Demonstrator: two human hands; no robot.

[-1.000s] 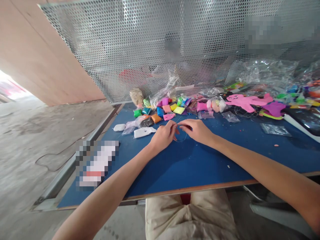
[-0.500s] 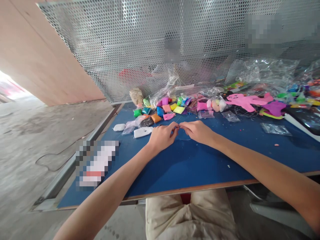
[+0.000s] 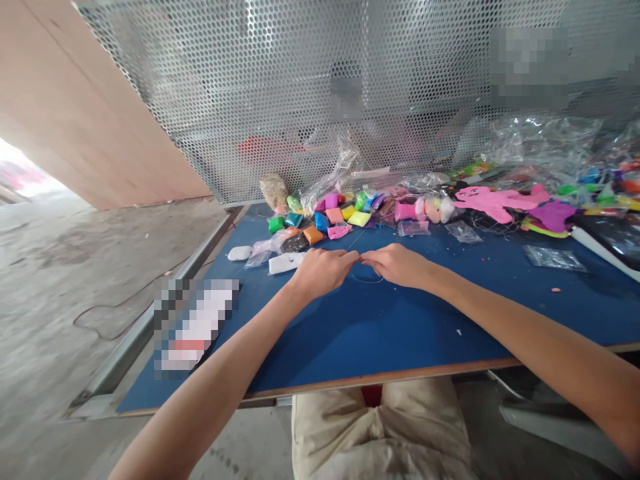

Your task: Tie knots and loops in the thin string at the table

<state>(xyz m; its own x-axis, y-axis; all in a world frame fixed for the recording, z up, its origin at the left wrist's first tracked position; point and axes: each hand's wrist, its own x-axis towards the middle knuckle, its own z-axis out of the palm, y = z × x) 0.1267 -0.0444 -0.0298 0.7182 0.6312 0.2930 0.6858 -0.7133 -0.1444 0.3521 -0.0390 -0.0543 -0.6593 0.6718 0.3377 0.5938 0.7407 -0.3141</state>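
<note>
Left hand and right hand have drawn together, fingers pinching thin thread.

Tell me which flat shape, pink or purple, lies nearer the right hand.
The pink shape; the purple shape lies beyond it, farther from the right hand.

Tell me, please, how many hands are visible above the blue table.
2: the left hand near the white packet, and the right hand just right of it. No other hand shows there.

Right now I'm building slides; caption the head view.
Left hand and right hand pinch a thin strand close together over blue tabletop.
</note>
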